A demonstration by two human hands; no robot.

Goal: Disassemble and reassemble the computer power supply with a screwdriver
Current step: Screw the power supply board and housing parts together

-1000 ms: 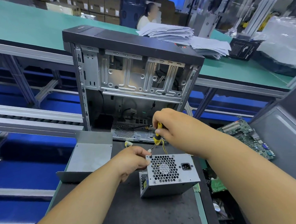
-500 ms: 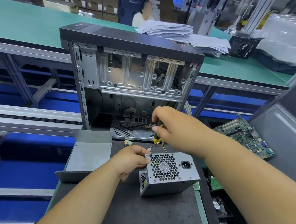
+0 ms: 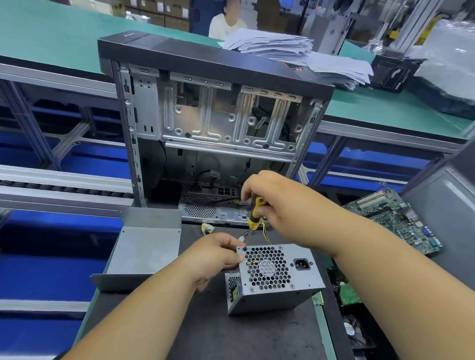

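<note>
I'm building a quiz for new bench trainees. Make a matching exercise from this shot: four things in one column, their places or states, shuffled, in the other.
1. screwdriver
2. power supply
3. motherboard
4. paper stack

A. on the green table behind the computer case
B. lying flat to the right
C. gripped by the right hand
D. steadied at its corner by the left hand

Pairs: 1-C, 2-D, 3-B, 4-A
</note>
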